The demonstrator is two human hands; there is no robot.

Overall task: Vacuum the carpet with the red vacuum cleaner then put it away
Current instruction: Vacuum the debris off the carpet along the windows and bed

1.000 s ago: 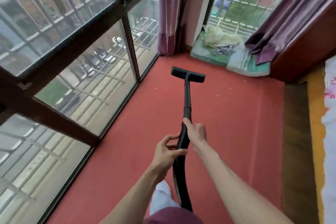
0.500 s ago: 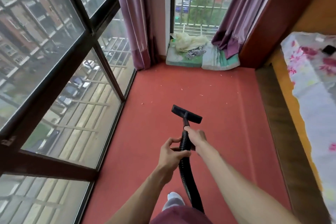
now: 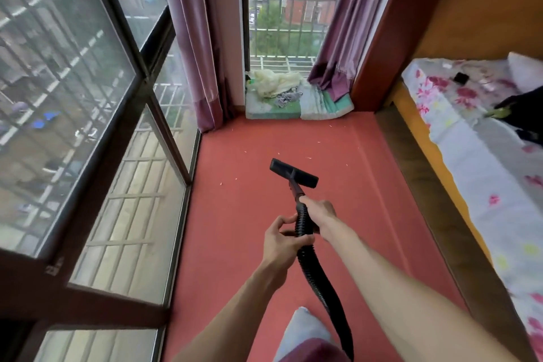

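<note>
A black ribbed vacuum hose point(image 3: 316, 276) runs up from below my body to a short wand ending in a flat black floor nozzle point(image 3: 293, 173) on the red carpet point(image 3: 235, 229). My right hand point(image 3: 320, 212) grips the top of the hose just behind the wand. My left hand point(image 3: 282, 239) holds the hose a little lower, fingers and thumb curled round it. Small pale crumbs point(image 3: 308, 158) lie scattered on the carpet ahead of and left of the nozzle. The red vacuum body is out of view.
Tall glass window panels point(image 3: 88, 126) line the left side. Purple curtains point(image 3: 191, 53) frame a far window, with folded bedding and cloths point(image 3: 293, 100) on the floor below it. A wooden bed edge point(image 3: 426, 185) with a floral sheet point(image 3: 484, 170) bounds the right.
The nozzle has been pulled back toward me across the carpet, and my view has lifted to show more of the bed and the far window. Both hands keep their hold on the hose.
</note>
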